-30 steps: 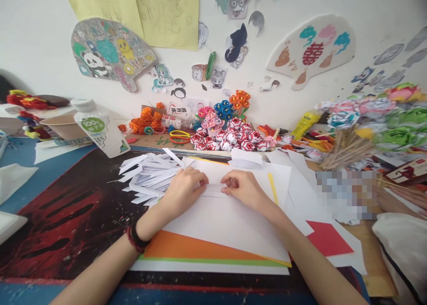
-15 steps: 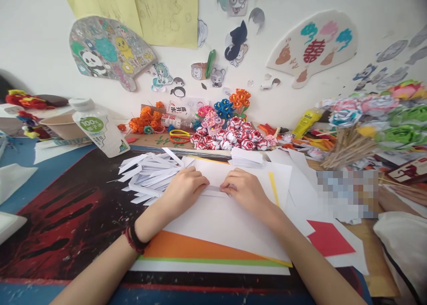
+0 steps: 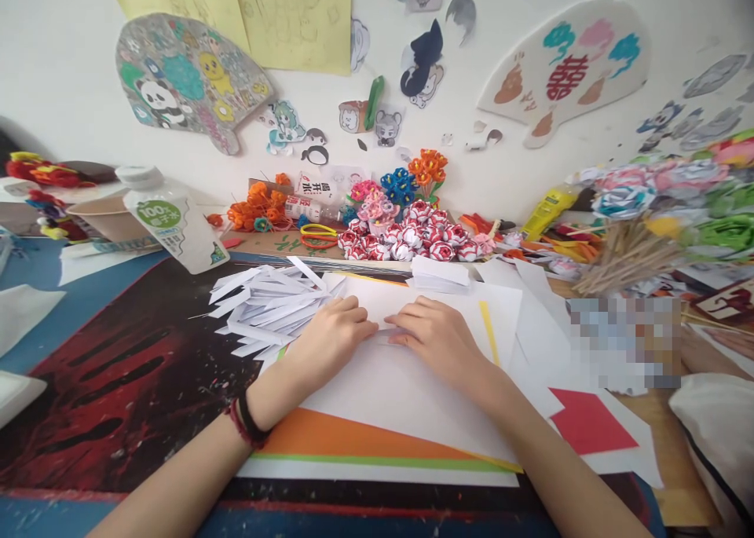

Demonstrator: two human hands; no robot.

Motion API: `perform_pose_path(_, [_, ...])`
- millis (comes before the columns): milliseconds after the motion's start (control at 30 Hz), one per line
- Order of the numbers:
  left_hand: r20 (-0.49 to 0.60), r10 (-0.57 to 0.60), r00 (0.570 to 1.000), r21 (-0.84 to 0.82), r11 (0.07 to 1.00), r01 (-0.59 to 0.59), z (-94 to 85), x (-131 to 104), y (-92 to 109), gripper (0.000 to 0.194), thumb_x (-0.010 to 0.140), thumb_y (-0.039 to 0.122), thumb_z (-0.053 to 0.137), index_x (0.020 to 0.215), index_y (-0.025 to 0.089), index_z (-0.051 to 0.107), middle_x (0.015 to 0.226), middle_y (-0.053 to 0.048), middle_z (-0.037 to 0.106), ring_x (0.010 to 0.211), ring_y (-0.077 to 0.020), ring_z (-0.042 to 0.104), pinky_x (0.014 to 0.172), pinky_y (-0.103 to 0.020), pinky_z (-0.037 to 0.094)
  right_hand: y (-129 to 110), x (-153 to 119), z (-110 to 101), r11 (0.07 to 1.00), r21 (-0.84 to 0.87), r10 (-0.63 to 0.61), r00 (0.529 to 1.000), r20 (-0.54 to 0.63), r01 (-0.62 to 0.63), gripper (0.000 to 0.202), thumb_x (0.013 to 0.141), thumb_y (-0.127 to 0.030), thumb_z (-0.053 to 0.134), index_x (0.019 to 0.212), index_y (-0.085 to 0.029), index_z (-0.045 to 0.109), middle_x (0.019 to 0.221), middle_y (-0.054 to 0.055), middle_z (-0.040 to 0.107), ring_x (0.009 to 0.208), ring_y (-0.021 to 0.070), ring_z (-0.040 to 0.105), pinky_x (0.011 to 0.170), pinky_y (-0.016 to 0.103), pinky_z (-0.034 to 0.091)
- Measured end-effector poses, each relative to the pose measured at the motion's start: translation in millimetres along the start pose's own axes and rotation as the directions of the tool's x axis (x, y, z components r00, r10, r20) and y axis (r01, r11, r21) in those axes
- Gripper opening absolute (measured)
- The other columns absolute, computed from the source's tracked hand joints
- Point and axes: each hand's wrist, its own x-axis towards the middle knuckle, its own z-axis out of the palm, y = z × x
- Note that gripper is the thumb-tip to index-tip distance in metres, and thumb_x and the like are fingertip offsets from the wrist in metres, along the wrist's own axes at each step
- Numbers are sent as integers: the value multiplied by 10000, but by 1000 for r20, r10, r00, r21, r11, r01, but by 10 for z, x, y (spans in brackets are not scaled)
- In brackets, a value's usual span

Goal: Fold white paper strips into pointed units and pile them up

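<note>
My left hand [image 3: 337,335] is closed, its fingertips pressed down on a small white paper strip [image 3: 384,338] over the stacked sheets. From the right, my right hand [image 3: 439,338] has its bent fingers and thumb at the strip's other end, with a narrow gap between them. Much of the strip is hidden by the fingers. Beneath both hands lies a large white sheet [image 3: 406,404], on top of orange paper [image 3: 353,437] and other coloured sheets. A heap of folded white paper strips [image 3: 268,306] lies just left of my left hand.
Beyond my hands stand a white paper stack [image 3: 439,275] and red-and-white paper roses [image 3: 412,236]. A white bottle [image 3: 173,220] is at the left. To the right are a yellow strip [image 3: 488,332], red paper [image 3: 592,420], flowers on sticks [image 3: 630,243] and another person's hand [image 3: 733,340].
The right fingers and thumb have parted slightly and slid left over the strip, closer to my left hand. The view has shifted a little.
</note>
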Motion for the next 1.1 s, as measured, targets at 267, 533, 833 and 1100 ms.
perform_pose_path(267, [60,27,998,59,998,-30,-27,-21,31,171,950,196,489,961,162,656,733,-44,592,769,-204,490,680,-336,367,-25,-9,50,992,-127,-27,1000,16,29,140,881,-256,637,807,-205,744,680,10,623,711,166,520,628,306,333])
perform_pose_path(533, [105,37,994,63,997,-44,-75,-21,71,216,966,206,458,839,147,622,759,-62,595,785,-203,508,678,-330,394,-33,-15,62,987,-157,-22,1000,7,23,156,883,-241,638,764,-197,728,675,2,622,686,155,513,625,302,318])
perform_pose_path(833, [111,49,993,72,996,-57,-59,-18,61,188,962,201,461,977,153,642,763,-66,598,800,-215,508,682,-346,385,-58,-17,74,988,-153,-9,999,41,15,147,896,-192,612,837,-221,743,671,-2,623,693,160,526,619,303,313])
perform_pose_path(1100, [126,26,992,158,986,-46,-117,-40,46,196,918,138,506,1044,200,643,747,-32,654,719,-207,555,671,-365,327,-81,-68,-42,985,-143,113,986,126,-94,230,897,-153,574,897,-279,767,743,-1,735,635,167,613,555,316,274])
